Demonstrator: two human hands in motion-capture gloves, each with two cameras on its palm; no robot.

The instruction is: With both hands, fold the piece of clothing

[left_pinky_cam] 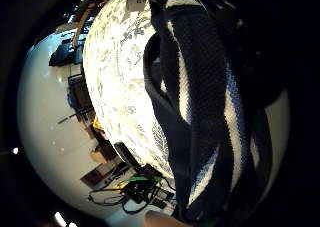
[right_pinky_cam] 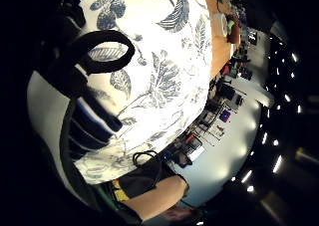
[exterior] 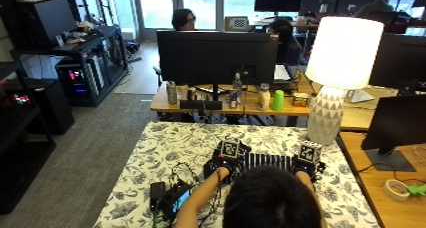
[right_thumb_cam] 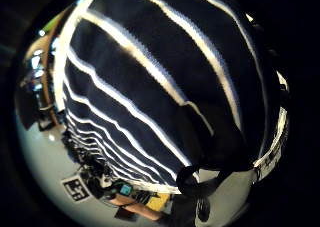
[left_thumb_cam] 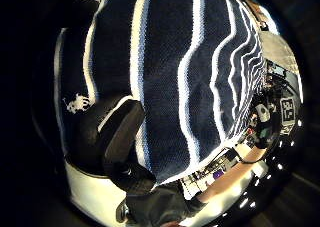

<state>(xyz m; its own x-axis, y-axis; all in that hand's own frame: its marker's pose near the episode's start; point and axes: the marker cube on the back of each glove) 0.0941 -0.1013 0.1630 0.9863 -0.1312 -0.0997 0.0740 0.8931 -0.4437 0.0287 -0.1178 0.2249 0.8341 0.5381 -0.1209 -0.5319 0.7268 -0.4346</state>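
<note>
A person's left hand (exterior: 221, 166) and right hand (exterior: 304, 166) each pinch an edge of a navy shirt (exterior: 265, 161) with white stripes, stretched between them over the worktop (exterior: 174, 147). The outside view shows only a strip of it; the palm views show its full stripes and a small white horse-and-rider logo (left_thumb_cam: 77, 104) beside the left thumb. A floral cloth covers the worktop, a white lamp (exterior: 335, 70) beyond the right hand.

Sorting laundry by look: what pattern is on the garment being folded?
The garment is dark navy with thin white stripes, clearest in the left thumb side palm view.
</note>
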